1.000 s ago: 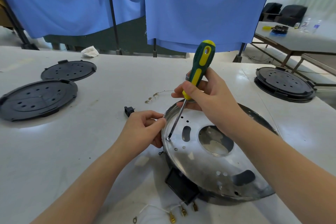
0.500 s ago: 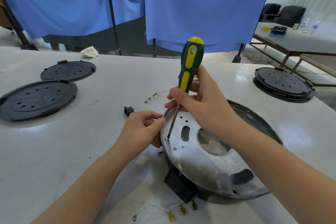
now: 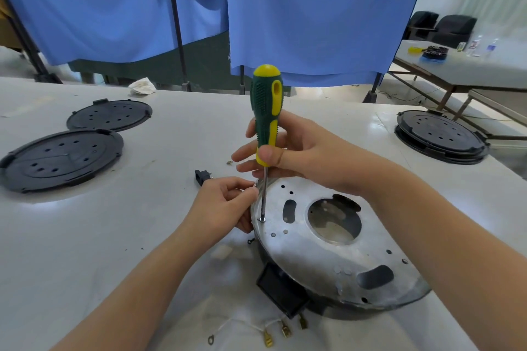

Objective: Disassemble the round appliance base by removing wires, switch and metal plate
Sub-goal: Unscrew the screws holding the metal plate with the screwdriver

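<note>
Right hand [image 3: 299,151] is gripping green-and-yellow-handled screwdriver [image 3: 265,111] upright at frame centre, tip sitting on a screw w/ round silver metal plate [image 3: 322,253] at lower right centre. Left hand [image 3: 222,208] is pinching plate's left rim. Black switch box [image 3: 281,292] is sitting at plate's lower edge.

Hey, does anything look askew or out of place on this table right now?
The round silver metal plate sits tilted on the black appliance base, its left edge lifted. White wires with brass terminals lie loose nearby.

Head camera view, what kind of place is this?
Probably a workshop or teardown station: a long white worktable, black appliance covers laid out, blue curtain dividers, and another bench behind.
</note>
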The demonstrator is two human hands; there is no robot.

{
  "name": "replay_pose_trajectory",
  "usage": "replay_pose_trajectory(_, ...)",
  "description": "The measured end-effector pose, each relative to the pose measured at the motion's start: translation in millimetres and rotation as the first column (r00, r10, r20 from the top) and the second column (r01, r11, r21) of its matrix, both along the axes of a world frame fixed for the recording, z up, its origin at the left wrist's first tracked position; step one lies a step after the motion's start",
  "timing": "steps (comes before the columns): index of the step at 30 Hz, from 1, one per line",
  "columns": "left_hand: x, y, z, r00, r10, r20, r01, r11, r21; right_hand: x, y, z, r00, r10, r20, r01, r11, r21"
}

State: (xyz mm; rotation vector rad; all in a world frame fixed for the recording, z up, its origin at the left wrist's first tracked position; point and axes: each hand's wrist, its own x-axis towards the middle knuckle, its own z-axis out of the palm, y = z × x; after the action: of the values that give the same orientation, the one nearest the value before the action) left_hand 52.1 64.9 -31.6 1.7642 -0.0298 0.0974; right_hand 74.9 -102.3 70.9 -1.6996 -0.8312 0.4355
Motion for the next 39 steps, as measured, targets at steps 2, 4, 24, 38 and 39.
replay_pose_trajectory(2, 0, 0, 1, 1.0, -0.007, -0.016, 0.007, 1.0, 0.002, 3, -2, 1, 0.999, 0.032, -0.025, -0.032, 0.999, -0.013)
replay_pose_trajectory(4, 0, 2, 3, 0.999, -0.022, -0.039, 0.023, 1.0, 0.017, 5, -3, 1, 0.998, 0.054, -0.044, -0.055, 0.998, -0.021)
replay_pose_trajectory(24, -14, -6, 24, 0.972, -0.167, 0.168, 0.156, 0.985, 0.077, 8, -8, -4, 0.993, -0.045, 0.109, 0.056, 0.994, -0.096)
replay_pose_trajectory(38, -9, -8, 31, 0.988, -0.125, 0.092, 0.125, 0.992, 0.001, 11, -2, -16, 0.866, -0.478, 0.148, 0.423, 0.857, 0.296)
replay_pose_trajectory(39, -8, -8, 31, 0.989, -0.118, 0.095, 0.118, 0.993, 0.0, 11, -3, -15, 0.868, -0.47, 0.16, 0.414, 0.863, 0.288)
